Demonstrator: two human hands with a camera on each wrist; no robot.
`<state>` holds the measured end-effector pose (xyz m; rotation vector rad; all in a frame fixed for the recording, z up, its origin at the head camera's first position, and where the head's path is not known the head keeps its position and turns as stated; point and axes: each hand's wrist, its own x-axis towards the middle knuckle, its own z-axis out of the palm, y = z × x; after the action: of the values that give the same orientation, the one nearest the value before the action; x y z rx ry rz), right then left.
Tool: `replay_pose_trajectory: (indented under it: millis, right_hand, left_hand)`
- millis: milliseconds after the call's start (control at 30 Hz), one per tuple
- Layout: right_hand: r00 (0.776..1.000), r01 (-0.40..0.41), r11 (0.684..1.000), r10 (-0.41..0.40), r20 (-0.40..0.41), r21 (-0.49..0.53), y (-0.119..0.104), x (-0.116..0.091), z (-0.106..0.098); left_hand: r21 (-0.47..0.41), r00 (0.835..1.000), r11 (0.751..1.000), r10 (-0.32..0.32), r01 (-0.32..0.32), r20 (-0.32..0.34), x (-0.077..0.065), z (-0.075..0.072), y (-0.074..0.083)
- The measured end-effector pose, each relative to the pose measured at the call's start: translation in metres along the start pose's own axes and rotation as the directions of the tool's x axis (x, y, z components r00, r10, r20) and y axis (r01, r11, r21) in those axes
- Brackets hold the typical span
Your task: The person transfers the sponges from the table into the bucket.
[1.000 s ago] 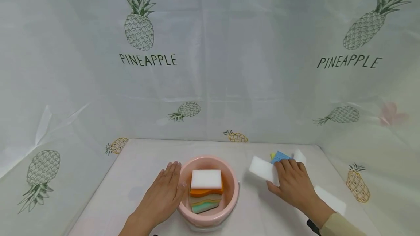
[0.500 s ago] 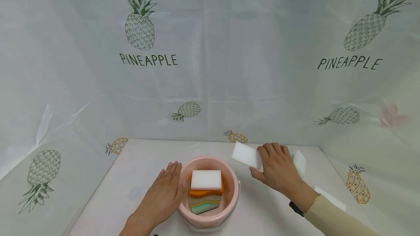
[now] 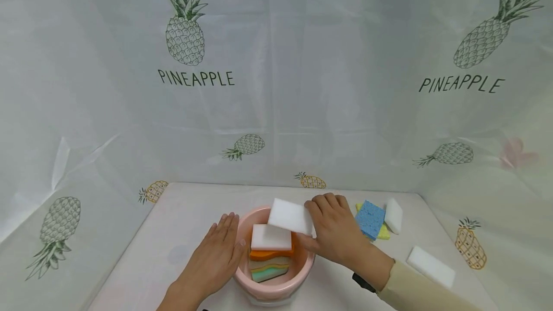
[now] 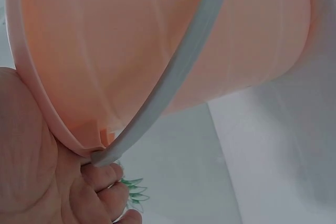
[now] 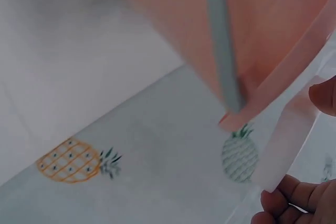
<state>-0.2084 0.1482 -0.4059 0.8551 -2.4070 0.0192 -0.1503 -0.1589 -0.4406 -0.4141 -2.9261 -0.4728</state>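
Note:
In the head view my right hand [image 3: 337, 227] pinches a white sponge [image 3: 290, 216] by its right end, above the far right part of a pink bucket [image 3: 307, 265]. Thumb and fingers grip that sponge's edges in the right wrist view. Inside the bucket lies a pile: another white sponge [image 3: 271, 238] on top, an orange sponge [image 3: 265, 255] under it, then a layered piece [image 3: 270, 272] in beige and green. My left hand [image 3: 211, 256] rests against the bucket's left rim, fingers straight. A grey handle [image 4: 173, 77] hangs down the bucket's side in the left wrist view.
Right of the bucket, a blue sponge [image 3: 370, 220] lies over something yellow [image 3: 383, 232], beside a white sponge [image 3: 393, 216]. Nearer the front right is one more white block [image 3: 431, 266]. A pineapple-print sheet [image 3: 276, 85] rises behind the table.
My right hand has carried the white sponge left, from beside the blue sponge to over the bucket, uncovering the blue and yellow pieces. The left hand has stayed at the rim.

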Motion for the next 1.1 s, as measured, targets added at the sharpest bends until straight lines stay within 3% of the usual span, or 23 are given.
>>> replay_pose_trajectory:
  millis: [400, 667, 1100]
  right_hand:
    - [0.990, 0.122, 0.991, -0.126, 0.058, 0.057, -0.036, 0.005, 0.005]
    - [0.961, 0.188, 0.981, -0.192, 0.201, 0.041, -0.042, 0.009, 0.006]
    - [0.942, 0.246, 0.969, -0.238, 0.235, -0.004, -0.044, 0.012, 0.006]
  left_hand:
    - [0.011, 1.000, 1.000, 0.003, -0.003, 0.003, 0.000, 0.000, 0.000]
    - [0.003, 1.000, 1.000, -0.004, 0.004, 0.003, 0.000, 0.000, 0.001]
    - [-0.015, 1.000, 1.000, -0.003, 0.003, -0.025, -0.001, 0.000, 0.001]
